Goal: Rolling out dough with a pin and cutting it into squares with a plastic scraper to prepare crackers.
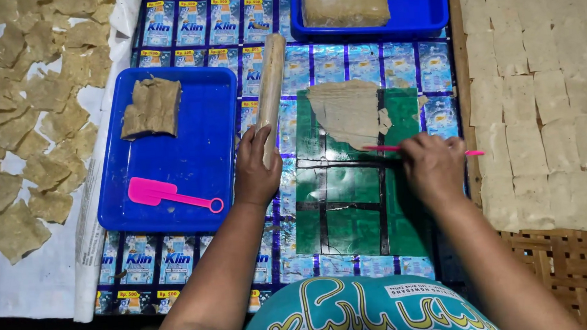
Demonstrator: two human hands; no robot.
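**Head view: two hands at a green board with thin dough**

Head camera looked down on a work surface covered with a sheet of shiny printed sachets (369,65). The left hand (254,171) was closed around the lower end of a long wooden rolling pin (270,95), which lay almost upright in the picture, just left of the green board (350,209). The right hand (435,166) pinched a thin pink stick (381,149) and held it flat across the board, its tip near the lower edge of a thin torn dough sheet (348,113). This sheet lay on the upper part of the board.

Left of the pin stood a blue tray (198,157) with a brown dough block (153,107) and a pink spatula (169,193) inside. Another blue tray (426,7) at the top held a bigger dough slab (345,2). On the right, pale square pieces (540,89) lay in rows on a woven mat (571,263). On the left, irregular brown pieces (25,100) were spread on white cloth (29,283).
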